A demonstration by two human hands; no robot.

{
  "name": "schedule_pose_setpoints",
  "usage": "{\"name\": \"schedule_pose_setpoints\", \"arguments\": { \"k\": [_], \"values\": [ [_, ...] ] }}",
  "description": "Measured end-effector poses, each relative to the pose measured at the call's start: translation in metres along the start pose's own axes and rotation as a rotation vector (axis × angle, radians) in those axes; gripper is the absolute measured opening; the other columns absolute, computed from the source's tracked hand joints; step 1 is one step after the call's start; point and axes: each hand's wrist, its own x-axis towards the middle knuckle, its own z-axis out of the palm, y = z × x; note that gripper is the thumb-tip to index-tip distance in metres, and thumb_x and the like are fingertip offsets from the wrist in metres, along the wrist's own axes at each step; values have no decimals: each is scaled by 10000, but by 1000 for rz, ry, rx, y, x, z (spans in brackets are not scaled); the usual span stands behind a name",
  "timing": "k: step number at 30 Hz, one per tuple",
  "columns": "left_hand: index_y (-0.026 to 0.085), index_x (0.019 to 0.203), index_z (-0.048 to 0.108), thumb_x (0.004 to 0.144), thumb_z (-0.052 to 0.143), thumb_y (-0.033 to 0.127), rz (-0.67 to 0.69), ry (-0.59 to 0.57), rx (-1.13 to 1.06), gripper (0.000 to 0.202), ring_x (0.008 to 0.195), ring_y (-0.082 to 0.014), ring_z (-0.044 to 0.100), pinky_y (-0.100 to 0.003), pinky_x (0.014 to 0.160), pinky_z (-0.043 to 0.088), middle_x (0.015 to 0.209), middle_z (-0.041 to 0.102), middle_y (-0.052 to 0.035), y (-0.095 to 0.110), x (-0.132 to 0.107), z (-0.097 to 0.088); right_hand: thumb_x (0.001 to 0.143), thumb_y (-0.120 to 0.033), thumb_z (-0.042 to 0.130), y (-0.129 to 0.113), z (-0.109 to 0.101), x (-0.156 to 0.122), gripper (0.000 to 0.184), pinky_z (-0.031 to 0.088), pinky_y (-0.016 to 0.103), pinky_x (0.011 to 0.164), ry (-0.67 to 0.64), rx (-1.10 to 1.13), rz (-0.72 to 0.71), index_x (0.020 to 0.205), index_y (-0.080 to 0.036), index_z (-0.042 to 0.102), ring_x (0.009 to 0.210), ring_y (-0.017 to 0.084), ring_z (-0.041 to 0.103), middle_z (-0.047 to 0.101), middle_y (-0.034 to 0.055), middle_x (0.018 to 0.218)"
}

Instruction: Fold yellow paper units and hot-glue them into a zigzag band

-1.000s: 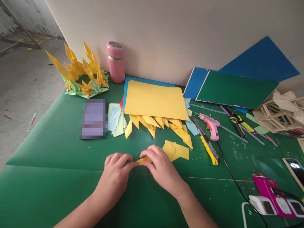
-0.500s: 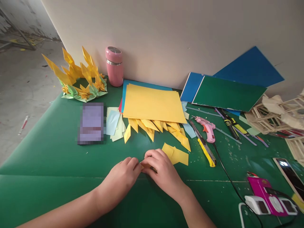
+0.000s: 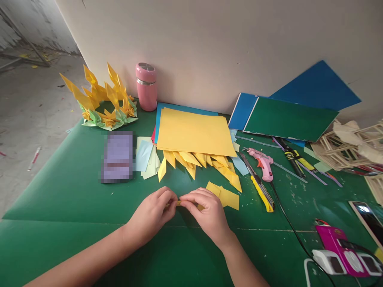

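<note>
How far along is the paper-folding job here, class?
Done: a row of folded yellow points lies below the yellow sheet stack, and a built paper crown stands at the back left. In hand: left hand and right hand pinch one small yellow piece. Left: cut yellow squares lie flat, unfolded.

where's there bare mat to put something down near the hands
Bare green mat lies left of the left hand, below the blurred card, and along the near edge. Crowded: the yellow paper stack and folded points behind the right hand; the utility knife, glue gun and cord to the right.
</note>
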Motion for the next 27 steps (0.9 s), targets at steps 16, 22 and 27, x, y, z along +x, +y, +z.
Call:
{"name": "schedule_pose_setpoints", "arguments": {
  "k": [16, 22, 27],
  "values": [
    [173, 619, 565, 591, 709, 555, -729, -106, -832, 409, 397, -69, 444, -175, 378, 350, 451, 479, 64, 10, 8, -14, 790, -374, 658, 15, -13, 5, 272, 561, 269, 577, 89, 550, 440, 1003, -215, 715, 570, 123, 627, 730, 28, 755],
    [178, 618, 522, 577, 721, 605, -766, -39, -941, 473, 361, -47, 377, -163, 366, 305, 404, 448, 83, 13, 6, -11, 732, -567, 680, 18, -12, 4, 466, 552, 267, 574, 42, 639, 418, 990, -180, 704, 599, 139, 627, 687, 36, 700],
    [174, 597, 535, 548, 726, 621, -746, -83, -937, 488, 364, -49, 378, -174, 360, 293, 420, 465, 73, 14, 5, -7, 644, -475, 778, 3, 7, 6, 333, 527, 234, 517, -88, 647, 470, 794, -184, 723, 529, 113, 589, 667, 11, 642]
  ]
}}
